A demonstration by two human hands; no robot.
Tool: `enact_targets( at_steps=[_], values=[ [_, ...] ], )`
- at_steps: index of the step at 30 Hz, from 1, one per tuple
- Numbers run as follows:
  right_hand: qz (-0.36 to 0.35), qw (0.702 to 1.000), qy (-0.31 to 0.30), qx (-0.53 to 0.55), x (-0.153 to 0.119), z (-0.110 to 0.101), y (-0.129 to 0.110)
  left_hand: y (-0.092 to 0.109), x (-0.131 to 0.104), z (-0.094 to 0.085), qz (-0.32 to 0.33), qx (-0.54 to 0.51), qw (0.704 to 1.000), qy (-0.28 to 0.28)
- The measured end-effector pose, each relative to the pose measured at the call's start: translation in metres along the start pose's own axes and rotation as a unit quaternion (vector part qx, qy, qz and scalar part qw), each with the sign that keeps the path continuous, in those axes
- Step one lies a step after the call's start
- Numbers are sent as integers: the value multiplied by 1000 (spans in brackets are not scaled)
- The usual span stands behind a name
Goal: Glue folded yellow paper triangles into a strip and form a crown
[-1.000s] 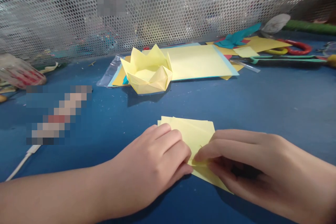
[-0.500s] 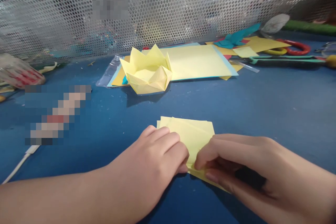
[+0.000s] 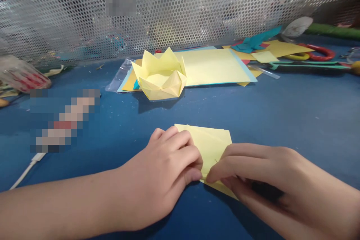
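A folded sheet of pale yellow paper (image 3: 213,144) lies on the blue table in front of me. My left hand (image 3: 176,165) rests on its left part with bent fingers, the thumb at the near edge. From the right, my right hand (image 3: 253,172) pinches the near edge between thumb and fingers, close to the left thumb. Part of the paper is hidden under both hands. Beyond it stands a pale yellow folded paper bowl (image 3: 161,77) with pointed rim flaps.
Behind the bowl lie stacked coloured sheets (image 3: 216,65). Scissors (image 3: 317,54) and a blue paper piece (image 3: 257,41) sit at the back right. A blurred-out device with a white cable (image 3: 24,174) lies left. A perforated metal panel (image 3: 180,11) closes off the back.
My left thumb has come up onto the near edge of the paper. The right fingertips have shifted slightly left along that edge. The view has moved a little.
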State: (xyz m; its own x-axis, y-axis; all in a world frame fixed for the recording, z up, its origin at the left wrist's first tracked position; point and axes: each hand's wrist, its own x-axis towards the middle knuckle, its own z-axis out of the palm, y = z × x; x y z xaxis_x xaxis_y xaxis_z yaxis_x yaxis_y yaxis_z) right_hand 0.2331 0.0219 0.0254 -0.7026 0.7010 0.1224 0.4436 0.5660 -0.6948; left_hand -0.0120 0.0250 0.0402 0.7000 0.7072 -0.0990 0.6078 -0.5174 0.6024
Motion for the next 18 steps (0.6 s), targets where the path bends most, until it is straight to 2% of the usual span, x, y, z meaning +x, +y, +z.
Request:
enact_targets(
  at_steps=[5, 9, 18],
  values=[
    [-25, 999, -3, 24, 3, 1, 4, 3, 3, -5, -73, -88, 993, -1],
    [-27, 999, -8, 41, 1, 2, 5, 1, 4, -5, -87, -131, 987, 28],
    [-5, 998, -1, 61, 4, -1, 1, 4, 8, -10, -132, -138, 981, 15]
  ],
)
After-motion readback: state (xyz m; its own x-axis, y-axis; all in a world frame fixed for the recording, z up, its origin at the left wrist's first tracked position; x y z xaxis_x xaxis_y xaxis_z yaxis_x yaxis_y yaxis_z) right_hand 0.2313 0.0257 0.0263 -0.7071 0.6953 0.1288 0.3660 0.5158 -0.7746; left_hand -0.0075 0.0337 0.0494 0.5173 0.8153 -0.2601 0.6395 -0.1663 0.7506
